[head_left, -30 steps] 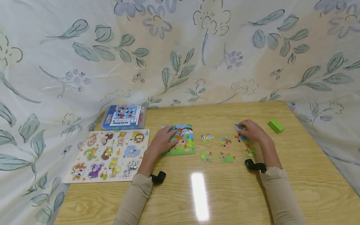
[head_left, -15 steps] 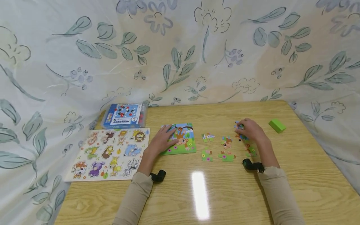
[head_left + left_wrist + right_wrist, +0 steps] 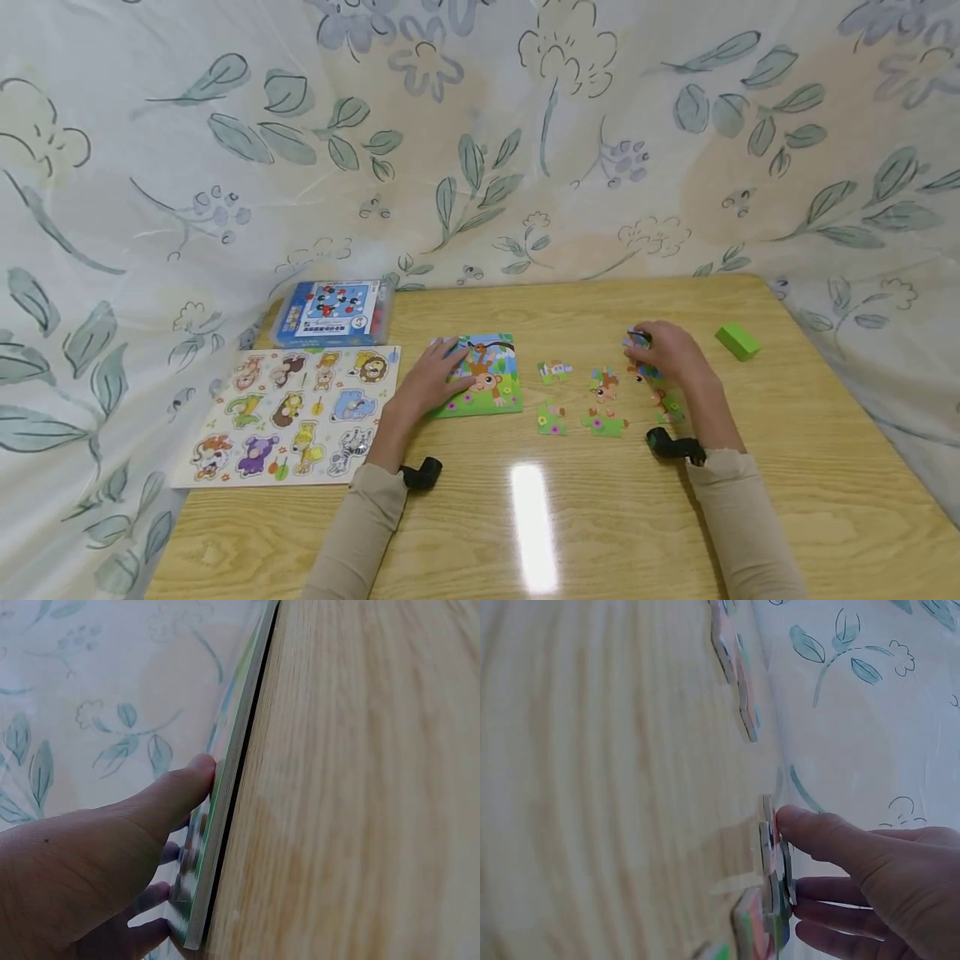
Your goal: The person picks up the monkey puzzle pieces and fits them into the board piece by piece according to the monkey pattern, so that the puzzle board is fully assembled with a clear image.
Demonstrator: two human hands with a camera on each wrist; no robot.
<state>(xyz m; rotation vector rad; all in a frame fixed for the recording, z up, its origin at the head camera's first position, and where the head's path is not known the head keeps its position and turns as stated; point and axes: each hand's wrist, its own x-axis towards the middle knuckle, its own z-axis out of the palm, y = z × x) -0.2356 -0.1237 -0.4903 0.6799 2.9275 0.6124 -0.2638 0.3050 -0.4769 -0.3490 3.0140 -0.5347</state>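
Observation:
My left hand (image 3: 432, 379) lies with spread fingers on a square puzzle board (image 3: 495, 388) bearing a monkey picture. In the left wrist view, the thumb (image 3: 176, 791) rests on the board's face near its edge (image 3: 229, 795). At the right, my right hand (image 3: 670, 350) pinches a small jigsaw piece (image 3: 636, 340) between thumb and fingers, above other pieces of a monkey picture. The right wrist view shows the thumb (image 3: 810, 829) against the piece's side, partly hiding it. Close below the hand lies a green-cornered piece (image 3: 670, 408).
Several loose pieces, including a house piece (image 3: 555, 372) and a monkey-face piece (image 3: 603, 385), lie between the hands. A green block (image 3: 737, 341) is at the far right. To the left are an animal puzzle board (image 3: 300, 471) and a blue plastic box (image 3: 330, 340). A floral cloth (image 3: 480, 167) hangs behind.
My right hand's fingers have shifted slightly at the top-right pieces, and a dark edge of the pinched piece now shows. The left hand stays on the board.

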